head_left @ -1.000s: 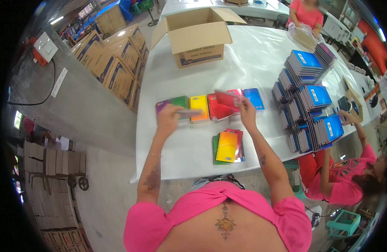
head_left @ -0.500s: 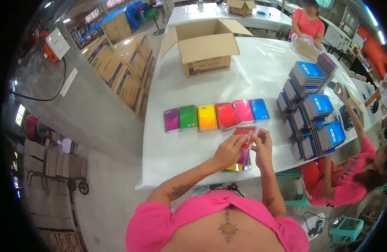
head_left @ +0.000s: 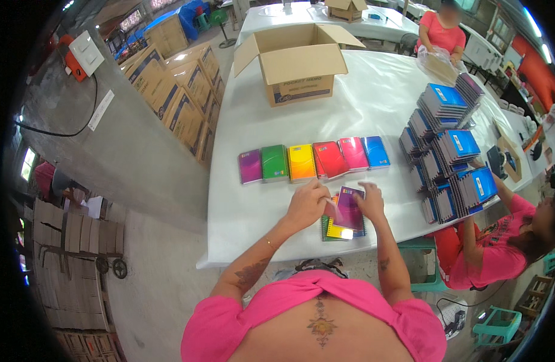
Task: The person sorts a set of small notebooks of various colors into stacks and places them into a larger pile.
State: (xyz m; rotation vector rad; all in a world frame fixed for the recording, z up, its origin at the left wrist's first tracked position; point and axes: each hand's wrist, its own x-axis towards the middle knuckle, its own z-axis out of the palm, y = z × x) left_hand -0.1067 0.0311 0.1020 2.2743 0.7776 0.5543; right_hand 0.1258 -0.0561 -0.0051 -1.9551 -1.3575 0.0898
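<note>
A row of small spiral notebooks lies across the table: a purple stack, a green stack (head_left: 274,163), a yellow stack (head_left: 301,162), a red notebook (head_left: 331,159) tilted over another red one, a pink stack (head_left: 353,154) and a blue stack (head_left: 375,151). Nearer to me is a loose fanned pile with a purple notebook (head_left: 350,208) on top, over a yellow notebook (head_left: 339,231), a green one and a blue edge. My right hand (head_left: 371,203) grips the purple notebook's right edge. Closed beside its left edge, my left hand (head_left: 307,204) pinches a thin, blurred pinkish thing.
An open carton (head_left: 301,75) stands beyond the row. Tall stacks of blue notebooks (head_left: 452,151) fill the table's right side, where a person in pink (head_left: 494,247) sits. Another person (head_left: 441,33) handles a plastic bag at the far corner. A concrete pillar (head_left: 132,133) rises at the left.
The red notebook has left my hands, and a red notebook now lies tilted in the row. My hands have moved apart, uncovering the purple notebook. The right-hand person's arm has drawn back.
</note>
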